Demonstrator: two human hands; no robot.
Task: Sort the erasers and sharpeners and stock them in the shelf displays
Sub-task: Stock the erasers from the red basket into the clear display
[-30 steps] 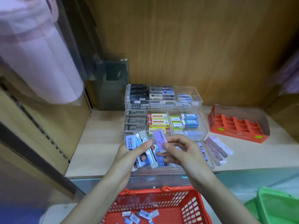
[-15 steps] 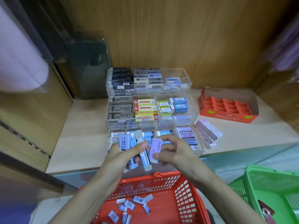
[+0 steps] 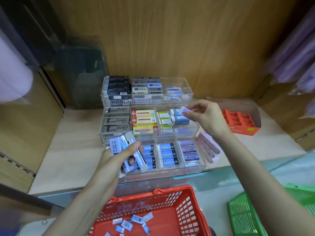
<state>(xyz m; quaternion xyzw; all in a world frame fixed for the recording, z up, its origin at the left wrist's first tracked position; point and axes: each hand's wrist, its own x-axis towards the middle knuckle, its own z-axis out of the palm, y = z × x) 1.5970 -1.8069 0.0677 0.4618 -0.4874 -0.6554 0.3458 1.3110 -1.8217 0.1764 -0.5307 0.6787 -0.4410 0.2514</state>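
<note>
Plastic, clear and hard-edged, makes up the tiered display on the pale shelf: three stepped trays, each split into compartments of flat rectangular erasers in printed paper sleeves. Behind it we see a wood-grain back panel.

Our right hand pinches one small lilac eraser between thumb and fingertips, above the right-hand compartment of the middle tier. Its long axis runs from upper left to lower right, the white end toward the display's back. Our left hand is closed around a loose fan of erasers, blue-and-white sleeved blocks with grey ends, their long axes sloping from upper left to lower right, held over the left end of the front tier.

The top tier holds black boxes, grey ones and a few blue-striped ones. The middle holds grey scripted packs, yellow-and-red packs and LYRA erasers. The front tier holds blue packs and lilac MONO erasers. Just right of the display lie long lilac sticks, and farther right an orange cardboard tray with moulded cells.

Below the shelf, a red mesh basket contains scattered small wrapped erasers; a green basket stands beside it.
</note>
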